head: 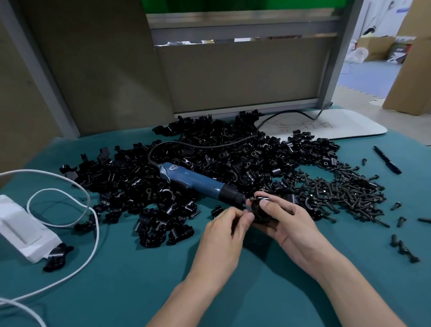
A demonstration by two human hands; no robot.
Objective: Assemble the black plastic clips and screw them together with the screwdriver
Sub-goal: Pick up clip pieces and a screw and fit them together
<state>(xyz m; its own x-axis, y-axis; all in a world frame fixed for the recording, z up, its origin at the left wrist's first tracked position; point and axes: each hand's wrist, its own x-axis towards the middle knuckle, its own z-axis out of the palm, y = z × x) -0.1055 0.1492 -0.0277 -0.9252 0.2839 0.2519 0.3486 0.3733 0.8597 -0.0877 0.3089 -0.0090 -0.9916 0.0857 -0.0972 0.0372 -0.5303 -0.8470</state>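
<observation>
a black clip (pixel 261 212) is gripped by the right hand (pixel 287 221) and pinched at its side by the left hand (pixel 228 228), low over the desk (pixel 167 283). the screwdriver (pixel 198 182) is laid on the clip pile (pixel 208 151), slanted from far left toward the hands, tip just beside the clip; the left hand is judged nearer. screws (pixel 340 192) are heaped at right.

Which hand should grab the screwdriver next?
Probably left. The screwdriver lies on the pile of clips, up and left of both hands, nearer the left hand, which only pinches the edge of the held clip. The right hand cradles it and can steady it.
</observation>
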